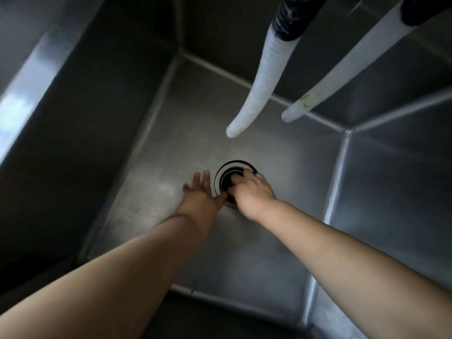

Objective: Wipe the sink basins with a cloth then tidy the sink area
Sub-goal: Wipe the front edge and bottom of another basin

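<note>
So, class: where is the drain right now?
Head view: the drain sits mid-floor of the sink basin, between the left hand and right hand.

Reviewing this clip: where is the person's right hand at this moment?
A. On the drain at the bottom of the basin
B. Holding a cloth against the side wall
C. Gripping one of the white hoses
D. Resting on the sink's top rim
A: the right hand has its fingers curled into the dark drain in the basin floor, while the white hoses hang untouched above.
</note>
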`<state>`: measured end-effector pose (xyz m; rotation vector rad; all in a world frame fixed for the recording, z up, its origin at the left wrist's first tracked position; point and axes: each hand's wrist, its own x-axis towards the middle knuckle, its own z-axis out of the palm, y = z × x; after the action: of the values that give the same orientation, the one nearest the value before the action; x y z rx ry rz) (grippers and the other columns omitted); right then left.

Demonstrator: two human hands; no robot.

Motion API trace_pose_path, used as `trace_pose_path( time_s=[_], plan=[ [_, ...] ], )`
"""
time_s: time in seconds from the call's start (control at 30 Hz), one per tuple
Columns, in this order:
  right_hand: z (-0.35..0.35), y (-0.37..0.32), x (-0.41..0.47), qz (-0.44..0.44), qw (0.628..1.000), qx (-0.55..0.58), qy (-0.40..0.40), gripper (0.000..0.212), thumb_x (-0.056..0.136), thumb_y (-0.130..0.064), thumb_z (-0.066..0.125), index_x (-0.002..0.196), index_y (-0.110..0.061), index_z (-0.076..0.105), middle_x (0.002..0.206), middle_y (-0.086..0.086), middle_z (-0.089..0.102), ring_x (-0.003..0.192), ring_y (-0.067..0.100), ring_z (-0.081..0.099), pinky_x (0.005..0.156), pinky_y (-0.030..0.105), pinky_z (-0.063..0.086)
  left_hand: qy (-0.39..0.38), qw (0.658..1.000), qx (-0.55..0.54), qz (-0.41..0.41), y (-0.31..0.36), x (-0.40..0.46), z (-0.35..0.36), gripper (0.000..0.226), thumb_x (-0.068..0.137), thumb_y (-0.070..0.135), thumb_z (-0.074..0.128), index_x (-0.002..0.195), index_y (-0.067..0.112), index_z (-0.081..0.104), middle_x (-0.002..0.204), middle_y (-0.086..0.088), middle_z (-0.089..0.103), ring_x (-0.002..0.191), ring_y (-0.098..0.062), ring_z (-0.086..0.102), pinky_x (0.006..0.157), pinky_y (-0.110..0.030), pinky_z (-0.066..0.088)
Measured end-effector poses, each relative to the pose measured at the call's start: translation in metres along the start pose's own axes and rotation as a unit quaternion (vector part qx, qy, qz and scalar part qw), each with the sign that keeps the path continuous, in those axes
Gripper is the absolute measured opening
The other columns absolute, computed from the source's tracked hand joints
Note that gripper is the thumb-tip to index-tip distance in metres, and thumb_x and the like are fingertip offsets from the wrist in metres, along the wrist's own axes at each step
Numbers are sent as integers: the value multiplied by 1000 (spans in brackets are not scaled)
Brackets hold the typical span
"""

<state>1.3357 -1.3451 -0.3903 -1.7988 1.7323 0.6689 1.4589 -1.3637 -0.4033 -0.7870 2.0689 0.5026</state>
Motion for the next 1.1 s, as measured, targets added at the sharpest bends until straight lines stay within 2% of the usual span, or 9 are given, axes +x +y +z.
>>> trace_pose_path(
  time_s=[0.2, 0.37, 0.47, 0.57, 0.73, 0.83, 0.93, 1.03, 1.1],
  plan=[
    [-11, 1, 2, 6, 999, 13, -46, 36, 93, -15, 51, 128, -10, 53, 137, 7, 38, 129, 29, 30, 106, 33, 28, 12, 1000, -1, 1, 3, -1, 0, 74, 98, 14, 40, 150, 33, -7, 149, -32, -24, 140, -50, -13, 114, -56, 15],
    [7, 15, 3, -14, 992, 13, 124, 19, 76, -5, 60, 90, -7, 71, 101, 13, 58, 100, 35, 49, 83, 40, 47, 16, 1000, 3, -3, 3, 3, 3, 74, 96, 14, 42, 150, 33, -4, 150, -32, -22, 140, -51, -12, 113, -57, 16],
    [16, 20, 3, -25, 979, -93, 177, 2, 65, -12, 71, 67, -13, 71, 84, 8, 62, 82, 31, 56, 67, 36, 46, 11, 1000, 1, -3, 4, 3, 3, 79, 95, 15, 47, 150, 34, -6, 149, -33, -22, 140, -51, -12, 113, -57, 16],
    [19, 10, 7, -48, 971, -203, 118, 15, 78, -21, 60, 84, -20, 74, 105, 1, 60, 97, 27, 53, 76, 34, 42, 12, 1000, -1, -3, 4, 1, 2, 86, 92, 16, 53, 150, 33, -9, 149, -33, -23, 140, -50, -13, 114, -56, 16],
    [19, -11, 12, -47, 975, -215, 35, 31, 92, -16, 43, 116, -14, 62, 128, 8, 46, 119, 32, 38, 94, 39, 33, 24, 1000, -4, 6, 3, -2, 3, 95, 88, 14, 58, 150, 30, -12, 150, -32, -22, 141, -49, -11, 114, -54, 20],
    [18, -7, 17, -22, 989, -144, 7, 31, 91, -15, 46, 118, -12, 61, 132, 6, 43, 121, 32, 35, 97, 39, 33, 26, 1000, -4, 6, 2, -1, 5, 96, 88, 13, 58, 150, 30, -13, 150, -32, -23, 141, -49, -12, 115, -53, 19],
    [25, 7, 14, 33, 995, 78, 57, 30, 86, -12, 47, 113, -13, 60, 127, 10, 46, 117, 34, 40, 95, 35, 37, 25, 1000, 2, 6, 1, -1, 6, 101, 85, 16, 63, 150, 30, -13, 150, -32, -23, 141, -49, -10, 114, -53, 20],
    [33, 22, -2, 107, 924, 323, 176, 32, 77, 1, 45, 96, -8, 68, 106, 14, 56, 102, 34, 50, 86, 30, 42, 28, 1000, 8, 6, 0, -1, 8, 100, 84, 17, 63, 150, 29, -11, 149, -33, -22, 141, -49, -10, 114, -53, 21],
    [35, 38, -15, 151, 866, 379, 289, 31, 68, -3, 42, 82, -10, 70, 93, 12, 58, 93, 32, 53, 79, 31, 42, 27, 1000, 11, 7, 1, -2, 7, 99, 85, 19, 63, 150, 27, -11, 149, -33, -23, 141, -50, -10, 114, -53, 21]
  ],
)
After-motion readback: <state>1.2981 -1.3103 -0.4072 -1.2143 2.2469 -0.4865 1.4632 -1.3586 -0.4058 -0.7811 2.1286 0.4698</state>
